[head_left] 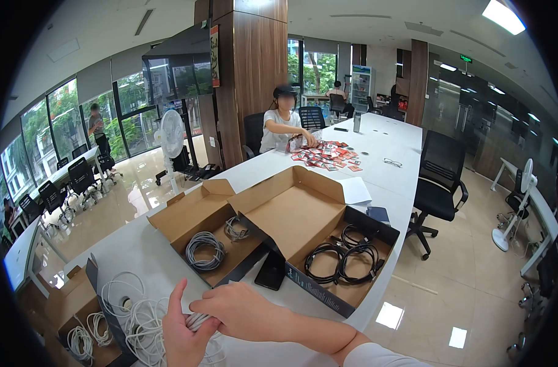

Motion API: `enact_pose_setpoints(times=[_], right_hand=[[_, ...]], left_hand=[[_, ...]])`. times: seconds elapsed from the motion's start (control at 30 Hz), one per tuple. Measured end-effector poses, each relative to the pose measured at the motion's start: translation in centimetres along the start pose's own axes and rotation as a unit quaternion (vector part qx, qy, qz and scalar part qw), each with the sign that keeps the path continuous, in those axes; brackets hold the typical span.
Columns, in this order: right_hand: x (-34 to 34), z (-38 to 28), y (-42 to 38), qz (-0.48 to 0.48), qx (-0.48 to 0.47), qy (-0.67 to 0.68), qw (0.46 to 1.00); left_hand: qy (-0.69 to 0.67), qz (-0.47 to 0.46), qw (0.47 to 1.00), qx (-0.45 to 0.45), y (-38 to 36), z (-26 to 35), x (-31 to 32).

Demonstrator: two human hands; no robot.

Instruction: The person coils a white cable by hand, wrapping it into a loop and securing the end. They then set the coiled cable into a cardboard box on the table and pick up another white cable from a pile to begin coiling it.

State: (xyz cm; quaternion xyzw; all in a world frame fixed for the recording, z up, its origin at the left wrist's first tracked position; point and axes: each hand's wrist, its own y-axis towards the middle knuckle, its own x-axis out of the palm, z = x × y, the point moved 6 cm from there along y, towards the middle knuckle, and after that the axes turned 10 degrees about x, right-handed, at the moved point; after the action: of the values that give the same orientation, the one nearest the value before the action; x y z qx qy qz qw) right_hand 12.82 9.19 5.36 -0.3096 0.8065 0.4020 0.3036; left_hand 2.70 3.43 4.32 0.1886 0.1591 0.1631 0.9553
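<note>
From my remote view: right hand (242, 311), fingers curled over a gathered bundle of white cable (199, 320); left hand (184, 327), one finger raised, the rest partly closed, thumb against the same bundle. Just beside them, a tangled pile of thin white cable (145, 333). Beyond, on the long white table (392, 192): one open brown cardboard box (297, 211) with coiled black cables (359, 260); one smaller box (193, 214), grey coils (205, 251) inside.

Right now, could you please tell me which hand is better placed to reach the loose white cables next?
Probably the left hand: it is right beside the loose white cables. The right hand is farther over, and both hold a white bundle.
</note>
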Motion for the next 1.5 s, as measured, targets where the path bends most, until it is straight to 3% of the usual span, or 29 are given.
enact_pose_setpoints(times=[0.2,0.3,0.37,0.6,1.5], right_hand=[[-0.4,-0.7,0.1,-0.001,-0.043,-0.025,0.999],[-0.4,-0.6,0.3,-0.061,0.018,-0.025,0.998],[-0.5,-0.5,0.4,-0.068,0.016,-0.013,0.997],[0.0,-0.2,0.4,-0.093,0.013,0.018,0.995],[0.2,-0.1,0.4,-0.027,0.021,0.029,0.999]], left_hand=[[0.019,0.008,0.998,0.055,-0.1,-0.3,0.3],[0.036,-0.015,0.997,0.071,-0.3,-0.3,0.3],[0.043,-0.038,0.997,0.044,-0.2,-0.2,0.2],[0.014,-0.035,0.995,0.094,-0.4,-0.4,0.2],[0.025,-0.015,0.996,0.088,-0.2,-0.1,0.3]])
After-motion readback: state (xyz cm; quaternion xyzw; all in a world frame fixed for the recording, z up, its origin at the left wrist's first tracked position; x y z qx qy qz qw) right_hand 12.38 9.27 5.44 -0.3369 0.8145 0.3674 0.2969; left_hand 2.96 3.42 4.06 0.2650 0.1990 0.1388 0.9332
